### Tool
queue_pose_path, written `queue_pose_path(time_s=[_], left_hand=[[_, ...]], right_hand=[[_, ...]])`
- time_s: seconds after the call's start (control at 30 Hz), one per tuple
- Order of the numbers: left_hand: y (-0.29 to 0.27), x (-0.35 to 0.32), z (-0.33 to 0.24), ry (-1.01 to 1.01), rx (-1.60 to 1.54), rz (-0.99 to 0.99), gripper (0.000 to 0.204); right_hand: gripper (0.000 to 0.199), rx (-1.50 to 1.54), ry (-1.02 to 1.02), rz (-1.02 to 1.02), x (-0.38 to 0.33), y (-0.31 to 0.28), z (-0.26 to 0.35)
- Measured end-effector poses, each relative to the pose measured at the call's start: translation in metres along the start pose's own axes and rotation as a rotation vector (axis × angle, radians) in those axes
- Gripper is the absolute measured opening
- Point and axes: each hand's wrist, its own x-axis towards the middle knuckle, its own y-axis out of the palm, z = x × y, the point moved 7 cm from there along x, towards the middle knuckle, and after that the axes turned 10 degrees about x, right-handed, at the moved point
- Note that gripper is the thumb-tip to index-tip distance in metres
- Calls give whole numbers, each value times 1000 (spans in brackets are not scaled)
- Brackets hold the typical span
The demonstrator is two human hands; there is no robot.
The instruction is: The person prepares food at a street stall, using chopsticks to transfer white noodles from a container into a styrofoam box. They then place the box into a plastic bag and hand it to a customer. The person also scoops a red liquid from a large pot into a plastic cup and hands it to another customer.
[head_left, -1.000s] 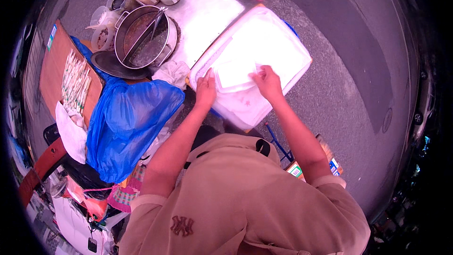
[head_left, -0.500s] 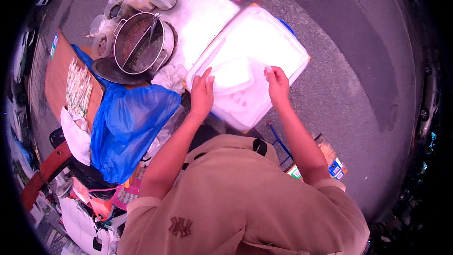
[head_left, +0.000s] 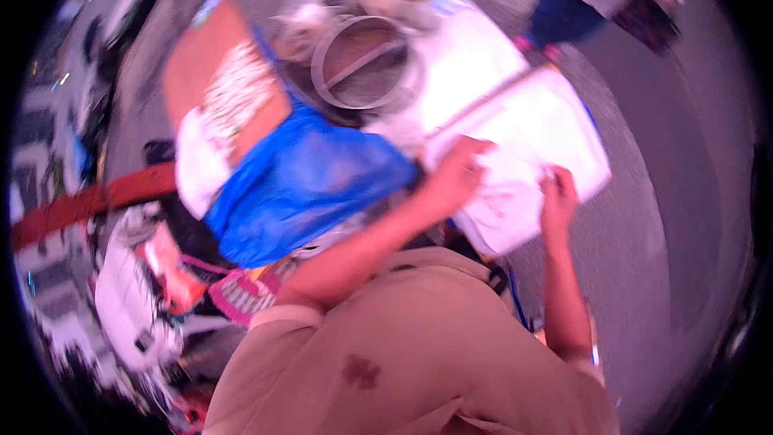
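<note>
1. The white, thin, sheet-like cover (head_left: 547, 117) lies over a squarish surface in front of the person, beside the white rectangular desk (head_left: 471, 52).
2. Left hand (head_left: 457, 176): over the cover's left side, fingers curled; blur means I cannot tell whether its grip grasps anything.
3. Right hand (head_left: 560, 193): over the right side, fingers bent; its grip likewise cannot be told.
4. The round silver metal pot (head_left: 413, 76) with a divider stands on the desk, near the crumpled blue plastic bag (head_left: 314, 181).

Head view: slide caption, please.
Left hand and right hand over a white cover, near a blue bag and divided metal pot.
</note>
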Motion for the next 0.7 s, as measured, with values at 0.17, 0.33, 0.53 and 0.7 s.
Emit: queue_pose_path(time_s=[0.17,0.33,0.53,0.7], left_hand=[[-137,-15,6,107,319,-209,33],[-362,-79,166,-212,836,-547,26],[-440,-118,250,-296,1166,-351,13],[-463,-126,288,-243,1059,-313,15]], right_hand=[[10,37,89,27,-16,8,2],[13,143,191,-92,-32,33,15],[19,129,225,-221,-31,45,17],[17,65,176,-213,-20,43,1]])
